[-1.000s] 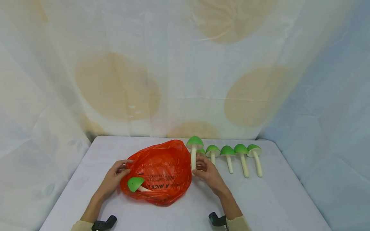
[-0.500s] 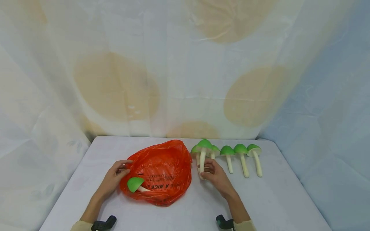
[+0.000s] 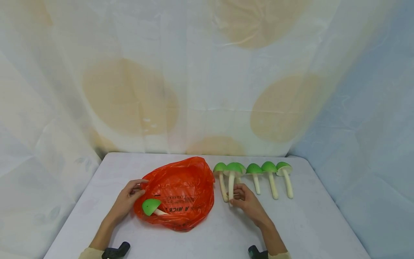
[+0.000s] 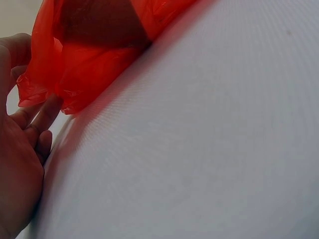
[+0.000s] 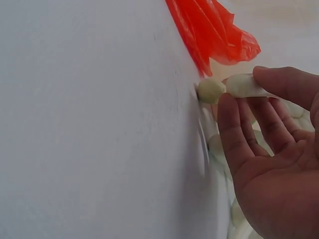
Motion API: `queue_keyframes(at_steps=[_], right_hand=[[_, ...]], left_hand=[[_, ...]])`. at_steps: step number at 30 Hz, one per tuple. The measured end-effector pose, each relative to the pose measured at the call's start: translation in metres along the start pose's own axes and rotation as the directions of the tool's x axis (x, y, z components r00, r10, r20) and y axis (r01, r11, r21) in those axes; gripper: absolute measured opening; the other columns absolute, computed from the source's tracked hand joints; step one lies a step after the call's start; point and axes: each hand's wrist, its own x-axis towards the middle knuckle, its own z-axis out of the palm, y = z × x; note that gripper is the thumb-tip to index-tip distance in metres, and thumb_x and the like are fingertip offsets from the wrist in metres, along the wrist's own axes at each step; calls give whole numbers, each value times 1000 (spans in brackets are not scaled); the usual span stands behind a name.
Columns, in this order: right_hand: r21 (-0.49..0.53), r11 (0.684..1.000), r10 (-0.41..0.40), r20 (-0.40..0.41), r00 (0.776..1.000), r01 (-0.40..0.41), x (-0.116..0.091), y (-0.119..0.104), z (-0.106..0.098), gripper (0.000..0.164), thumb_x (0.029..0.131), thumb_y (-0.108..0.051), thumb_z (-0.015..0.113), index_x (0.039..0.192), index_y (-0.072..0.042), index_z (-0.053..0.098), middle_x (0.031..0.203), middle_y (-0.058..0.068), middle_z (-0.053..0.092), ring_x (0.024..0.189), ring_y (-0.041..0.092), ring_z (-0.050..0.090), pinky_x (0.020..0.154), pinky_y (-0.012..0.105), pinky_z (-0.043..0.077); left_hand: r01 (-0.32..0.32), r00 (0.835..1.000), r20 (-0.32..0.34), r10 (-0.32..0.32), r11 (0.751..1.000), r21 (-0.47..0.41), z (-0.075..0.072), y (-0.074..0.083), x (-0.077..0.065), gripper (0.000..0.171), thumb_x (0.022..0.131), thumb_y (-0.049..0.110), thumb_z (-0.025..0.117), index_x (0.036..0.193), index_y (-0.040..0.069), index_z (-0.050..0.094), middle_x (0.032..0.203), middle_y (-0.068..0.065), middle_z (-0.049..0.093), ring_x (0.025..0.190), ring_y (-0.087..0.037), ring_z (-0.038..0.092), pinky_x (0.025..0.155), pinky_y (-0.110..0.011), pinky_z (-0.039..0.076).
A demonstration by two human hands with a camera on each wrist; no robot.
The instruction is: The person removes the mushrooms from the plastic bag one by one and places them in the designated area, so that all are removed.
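Note:
My left hand (image 3: 129, 196) grips the left edge of a red plastic bag (image 3: 181, 183), which lies spread with its mouth open. In the left wrist view, fingers (image 4: 49, 112) lie against the bag's thin edge. One toy mushroom (image 3: 151, 207), green-capped with a white stem, rests in the bag's lower left part. My right hand (image 3: 247, 201) pinches the white stem of another green-capped mushroom (image 3: 231, 181) between thumb and fingertips. In the right wrist view that stem's end (image 5: 244, 85) shows beside the stem end of a second mushroom (image 5: 211, 90).
To the right of the bag, a row of green mushrooms stretches along the back of the white table (image 3: 310, 216). The leftmost one (image 3: 223, 183) lies close to the bag; the rightmost one (image 3: 288, 180) lies slanted. Pale cloth hangs behind and at both sides.
My right hand has moved right and toward me with its mushroom, away from the bag's right edge, uncovering the mushroom nearest the bag. The left hand and the bag stay nearly still.

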Motion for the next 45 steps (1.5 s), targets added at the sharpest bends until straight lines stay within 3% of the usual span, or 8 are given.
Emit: queue_keyframes(at_steps=[22,33,45], right_hand=[[-46,997,61,-24,998,-62,-10,5,-6,49,85,-8,76,128,-6,53,119,12,65,106,27,60,81,36,54],[-52,995,81,-89,993,-86,-11,5,-5,46,84,-4,75,126,-4,56,113,14,57,96,25,58,72,34,53],[-100,989,98,-86,992,-106,-13,4,-2,46,83,-6,77,125,-2,58,106,12,58,88,22,57,69,32,54]], left_hand=[[-4,1000,1,4,1000,-9,0,-2,-1,36,101,37,61,135,28,58,133,1,55,113,-14,51,93,-33,45],[-6,1000,6,6,1000,-14,0,-1,0,35,101,37,61,135,30,57,133,3,55,113,-13,51,94,-32,44],[-5,1000,7,5,1000,-14,0,-3,1,35,101,38,61,134,29,58,133,2,55,113,-14,52,94,-33,44]])
